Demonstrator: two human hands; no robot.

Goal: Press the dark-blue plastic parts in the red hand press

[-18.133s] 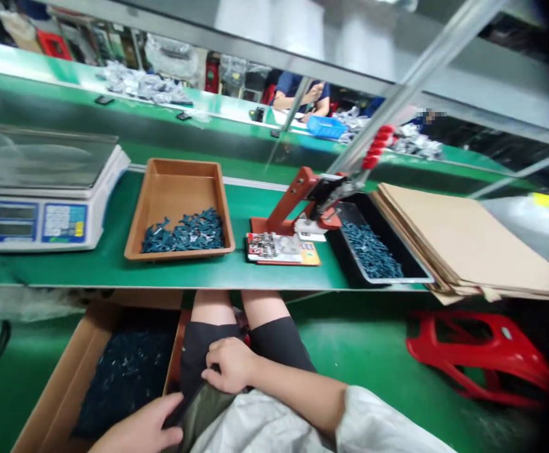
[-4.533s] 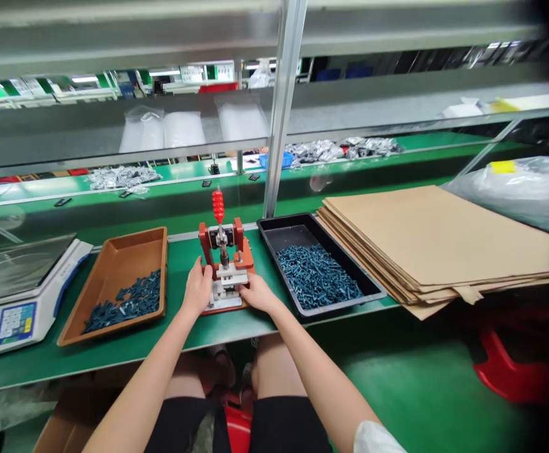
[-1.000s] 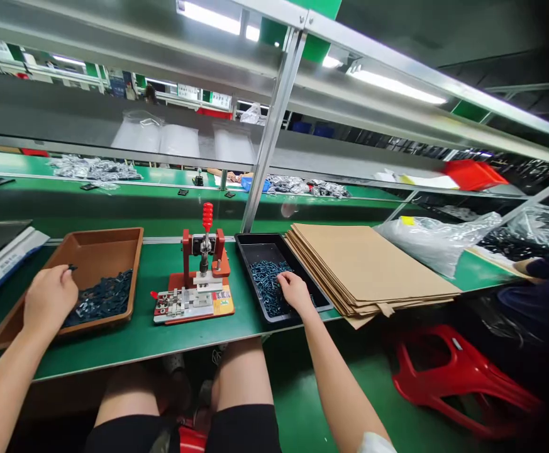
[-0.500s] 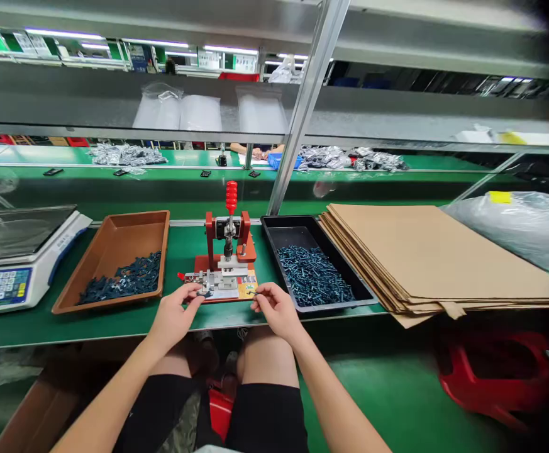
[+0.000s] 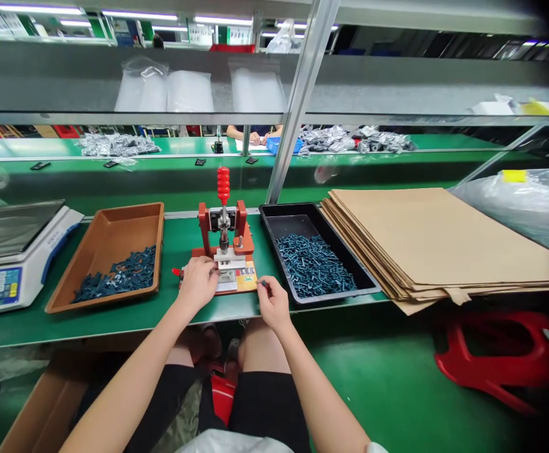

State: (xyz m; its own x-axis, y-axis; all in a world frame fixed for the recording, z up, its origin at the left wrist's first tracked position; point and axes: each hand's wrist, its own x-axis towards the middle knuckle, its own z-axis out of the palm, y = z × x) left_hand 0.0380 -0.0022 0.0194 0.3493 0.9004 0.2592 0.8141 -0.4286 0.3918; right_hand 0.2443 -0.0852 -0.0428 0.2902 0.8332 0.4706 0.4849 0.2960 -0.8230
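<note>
A small toggle press (image 5: pixel 224 220) with a red ridged handle stands upright on the bench in front of me. My left hand (image 5: pixel 199 283) is at the left side of its metal fixture (image 5: pixel 229 267), fingers bent together on it; whatever they hold is hidden. Just right of the press base, my right hand (image 5: pixel 274 303) pinches a small dark blue piece (image 5: pixel 262 284) between thumb and forefinger. Flat dark blue parts (image 5: pixel 118 274) lie heaped in a brown tray (image 5: pixel 109 228) on the left. A black tray (image 5: pixel 290 225) on the right holds many thin blue pin-like pieces (image 5: pixel 314 267).
A digital scale (image 5: pixel 14 270) sits at the far left. Stacked cardboard sheets (image 5: pixel 434 239) lie right of the black tray, with a plastic-wrapped bundle (image 5: pixel 533 204) behind them. A red stool (image 5: pixel 495 355) is on the floor. Another person's hands (image 5: pixel 258 137) show across the bench.
My left hand has moved forward from the front edge of the press onto its fixture. The right hand has drawn slightly away to the right, still pinching its piece. The view has tilted down slightly.
</note>
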